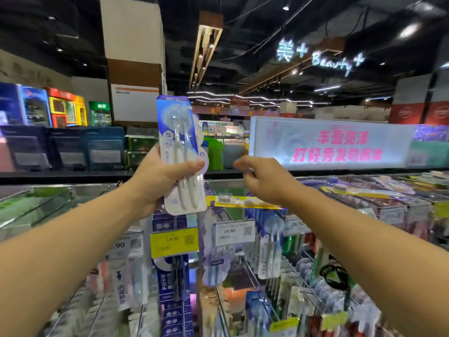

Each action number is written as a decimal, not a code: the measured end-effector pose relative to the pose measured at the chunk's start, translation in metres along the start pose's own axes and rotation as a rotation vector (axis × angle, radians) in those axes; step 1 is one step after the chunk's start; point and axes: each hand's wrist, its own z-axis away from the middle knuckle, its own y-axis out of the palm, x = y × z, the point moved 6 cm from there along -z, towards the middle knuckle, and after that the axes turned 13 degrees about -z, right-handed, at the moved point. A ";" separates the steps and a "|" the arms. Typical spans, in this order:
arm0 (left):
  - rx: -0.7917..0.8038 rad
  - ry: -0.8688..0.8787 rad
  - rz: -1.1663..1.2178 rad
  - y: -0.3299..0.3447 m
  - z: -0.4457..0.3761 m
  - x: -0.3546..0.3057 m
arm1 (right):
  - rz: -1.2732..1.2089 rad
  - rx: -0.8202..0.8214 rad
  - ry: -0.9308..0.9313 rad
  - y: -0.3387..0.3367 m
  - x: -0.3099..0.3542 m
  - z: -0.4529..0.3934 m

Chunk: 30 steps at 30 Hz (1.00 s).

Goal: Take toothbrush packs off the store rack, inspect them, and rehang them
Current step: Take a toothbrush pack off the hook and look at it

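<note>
My left hand (158,177) grips a blue-and-white toothbrush pack (181,147) and holds it upright above the rack, thumb across its front. The pack shows two white-handled brushes. My right hand (262,177) hovers a short way to the right of the pack, fingers loosely curled, holding nothing and apart from the pack. Below both hands the store rack (245,266) carries many hanging toothbrush packs on metal hooks, among them a similar blue-and-white pack (271,246).
Price tags hang at the hook ends: a yellow one (173,242) and a white one (234,232). A yellow toothbrush pack (240,201) lies across the rack top. A lit pink-lettered sign (332,144) stands behind on the right; shelves of goods at left.
</note>
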 end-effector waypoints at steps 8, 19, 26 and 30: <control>-0.051 -0.077 -0.086 0.002 -0.007 0.010 | 0.224 0.451 0.300 0.019 -0.056 0.009; -0.100 -0.151 -0.139 0.000 -0.013 0.024 | 0.293 0.397 0.280 0.026 -0.078 -0.016; -0.147 -0.046 -0.259 -0.003 -0.007 0.004 | -0.145 -0.119 0.180 -0.013 -0.035 -0.030; -0.160 0.043 -0.282 0.003 -0.006 -0.006 | -0.649 -0.235 0.092 -0.015 0.017 -0.030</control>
